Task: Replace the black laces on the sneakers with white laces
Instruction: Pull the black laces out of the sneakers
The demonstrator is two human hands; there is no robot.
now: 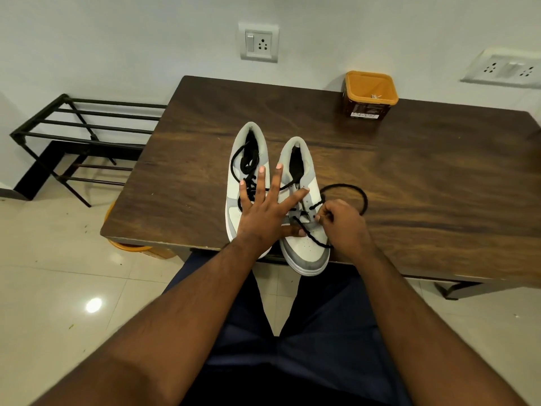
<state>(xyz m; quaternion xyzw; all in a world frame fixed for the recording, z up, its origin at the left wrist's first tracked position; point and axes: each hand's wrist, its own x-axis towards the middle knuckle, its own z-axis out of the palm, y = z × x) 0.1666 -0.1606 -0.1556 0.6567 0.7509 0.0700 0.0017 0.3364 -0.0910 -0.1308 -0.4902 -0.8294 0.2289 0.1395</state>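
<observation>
Two grey-and-white sneakers stand side by side at the table's near edge, toes toward me. The left sneaker has its black lace bunched loosely at the tongue. My left hand lies flat with fingers spread across both sneakers, its thumb against the right sneaker. My right hand pinches the right sneaker's black lace beside the eyelets. That lace is partly pulled out and loops onto the table to the right.
A brown tub with an orange rim stands at the back of the dark wooden table, with something pale inside. A black metal rack stands on the floor at the left. An orange object shows under the table's left corner.
</observation>
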